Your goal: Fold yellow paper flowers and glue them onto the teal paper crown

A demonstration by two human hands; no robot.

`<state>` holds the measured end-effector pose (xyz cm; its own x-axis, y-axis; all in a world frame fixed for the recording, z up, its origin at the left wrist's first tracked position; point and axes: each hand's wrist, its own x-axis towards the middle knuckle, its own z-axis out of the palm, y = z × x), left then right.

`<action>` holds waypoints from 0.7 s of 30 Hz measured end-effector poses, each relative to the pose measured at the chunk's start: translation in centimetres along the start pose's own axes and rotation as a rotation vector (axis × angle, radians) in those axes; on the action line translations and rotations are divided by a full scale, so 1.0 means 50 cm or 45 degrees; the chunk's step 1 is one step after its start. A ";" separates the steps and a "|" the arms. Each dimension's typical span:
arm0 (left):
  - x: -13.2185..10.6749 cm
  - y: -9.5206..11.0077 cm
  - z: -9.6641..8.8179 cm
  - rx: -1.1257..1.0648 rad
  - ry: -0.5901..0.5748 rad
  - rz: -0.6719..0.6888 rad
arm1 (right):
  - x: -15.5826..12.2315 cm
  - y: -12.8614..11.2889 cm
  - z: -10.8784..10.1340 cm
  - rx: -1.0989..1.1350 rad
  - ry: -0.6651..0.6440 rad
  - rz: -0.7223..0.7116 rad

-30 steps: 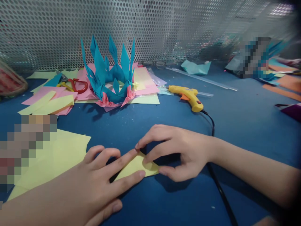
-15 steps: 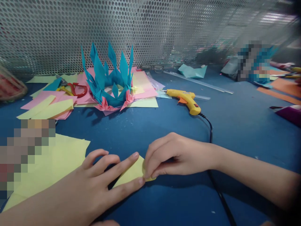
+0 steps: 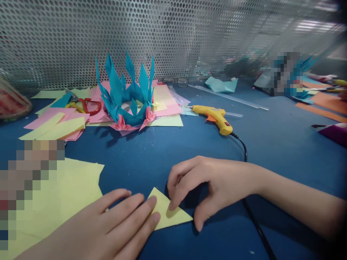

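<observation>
- Two fingertips of the left hand [image 3: 119, 218] rest on a yellow paper triangle [image 3: 173, 219]; clock centred there, 12 o'clock pointing away from the wearer.
- Left fingers: nearly straight, close together, flat, nothing gripped; thumb not visible.
- Right hand [image 3: 213, 184], at 2 o'clock: thumb and index well apart, nothing clamped between. Index tip at the paper, pressing or just above (cannot tell); thumb tip just beside the 3 o'clock corner.
- Triangle lies on the blue table [image 3: 141, 162], below the right fingers; number of layers not discernible.
- Step in hand, as judged: setting or smoothing a fold.
- Next move, as judged, calls for a steady left press and right-finger pressure along an edge, without skewing the corner.
- 9 o'clock: large yellow sheet [image 3: 73, 195], partly hidden by the left hand.
- 11 o'clock: blue paper crown [image 3: 132, 117], upright, well apart.
- 1 o'clock: yellow glue gun [image 3: 213, 115]; black cable [image 3: 245, 150] passes beneath the right wrist.
</observation>
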<state>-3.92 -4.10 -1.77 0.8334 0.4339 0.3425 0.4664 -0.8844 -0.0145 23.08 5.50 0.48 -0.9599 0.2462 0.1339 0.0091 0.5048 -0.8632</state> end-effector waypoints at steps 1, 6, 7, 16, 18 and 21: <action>-0.002 0.003 0.002 0.000 0.026 0.004 | 0.000 -0.003 -0.001 0.003 0.001 0.015; 0.006 0.004 0.011 0.015 0.112 0.014 | 0.003 -0.007 0.010 -0.067 0.124 -0.030; 0.010 0.002 0.011 0.020 0.125 0.007 | 0.005 -0.005 0.014 -0.091 0.143 -0.068; 0.012 0.011 0.002 0.001 0.182 -0.020 | 0.036 -0.011 0.066 -0.467 0.443 0.041; 0.013 0.013 0.007 0.002 0.208 -0.034 | 0.039 -0.013 0.077 -0.540 0.465 0.069; 0.015 0.015 0.016 0.025 0.246 -0.048 | 0.039 -0.014 0.088 -0.608 0.472 0.069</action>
<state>-2.72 -4.32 -2.26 0.7437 0.4239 0.5169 0.5033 -0.8640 -0.0157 19.95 1.99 -0.81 -0.7940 0.5102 0.3307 0.2621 0.7780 -0.5710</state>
